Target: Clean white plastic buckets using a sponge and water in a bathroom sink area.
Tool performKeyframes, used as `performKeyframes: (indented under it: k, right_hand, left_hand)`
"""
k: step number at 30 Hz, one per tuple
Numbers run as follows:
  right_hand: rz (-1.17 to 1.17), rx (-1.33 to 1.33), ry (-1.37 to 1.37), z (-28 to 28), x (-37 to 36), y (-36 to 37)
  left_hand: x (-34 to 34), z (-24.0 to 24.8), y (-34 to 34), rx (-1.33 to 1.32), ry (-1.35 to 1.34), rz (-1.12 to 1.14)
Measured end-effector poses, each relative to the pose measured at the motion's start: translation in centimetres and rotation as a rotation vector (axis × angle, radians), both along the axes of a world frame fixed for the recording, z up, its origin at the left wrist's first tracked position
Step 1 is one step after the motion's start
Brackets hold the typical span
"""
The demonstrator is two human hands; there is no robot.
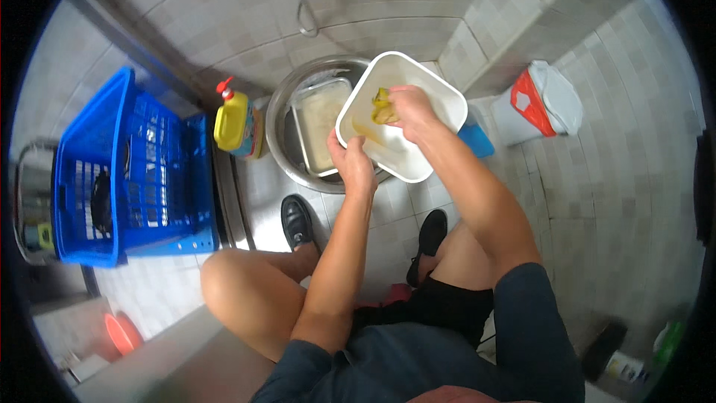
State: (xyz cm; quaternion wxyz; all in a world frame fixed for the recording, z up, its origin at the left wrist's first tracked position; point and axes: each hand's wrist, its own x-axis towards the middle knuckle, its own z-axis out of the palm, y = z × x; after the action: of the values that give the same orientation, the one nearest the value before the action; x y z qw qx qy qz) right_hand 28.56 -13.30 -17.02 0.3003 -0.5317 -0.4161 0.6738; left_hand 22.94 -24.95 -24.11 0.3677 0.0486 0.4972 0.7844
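A white rectangular tub (pixel 409 163) is held tilted above the right part of a round steel basin (pixel 277 123). My left hand (pixel 353 166) is closed on its near left rim, thumb on the inner side. Inside the tub, my right hand (pixel 410 110) grips a yellow-and-green scrubbing sponge (pixel 384 108) against the wall. A yellowish smear of liquid (pixel 367 133) runs down the inside close to my left thumb. Within the steel basin lies a rectangular metal tray (pixel 317 123) with cloudy water in it. The tub hides the basin's right side.
A yellow bottle with a red pump (pixel 233 121) stands left of the basin. Further left is a blue plastic basket (pixel 123 179). To the right are a blue object (pixel 477 140) and a white bin (pixel 514 116) with a red-and-white bag. A hose (pixel 304 15) hangs on the wall.
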Motion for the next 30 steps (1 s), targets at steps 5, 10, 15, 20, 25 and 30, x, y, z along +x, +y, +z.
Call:
performKeyframes:
  k: [5, 10, 15, 20, 25, 30]
  right_hand:
    - [-0.160, -0.158, 0.135, -4.1, -0.4, 3.2]
    - [-0.263, -0.186, 0.584, -2.5, -1.6, 1.2]
    - [-0.351, -0.133, 0.793, -1.3, -1.6, 1.3]
    - [-0.412, -0.087, 0.425, -3.4, -0.6, 1.9]
    - [-0.400, -0.246, 0.557, -0.9, -0.6, 0.8]
    - [-0.310, -0.033, 0.542, 1.2, -2.1, -2.6]
  left_hand:
    - [3.2, 1.2, -0.4, 0.041, 0.037, -0.020]
    - [2.5, 0.7, -0.5, 0.072, 0.033, -0.010]
    - [3.1, 2.2, -1.2, 0.066, 0.000, -0.026]
    - [4.8, 1.6, -1.7, 0.036, -0.018, -0.114]
    - [4.4, -0.1, -1.6, -0.005, 0.048, -0.091]
    - [3.8, -0.7, -0.9, -0.042, 0.123, -0.020]
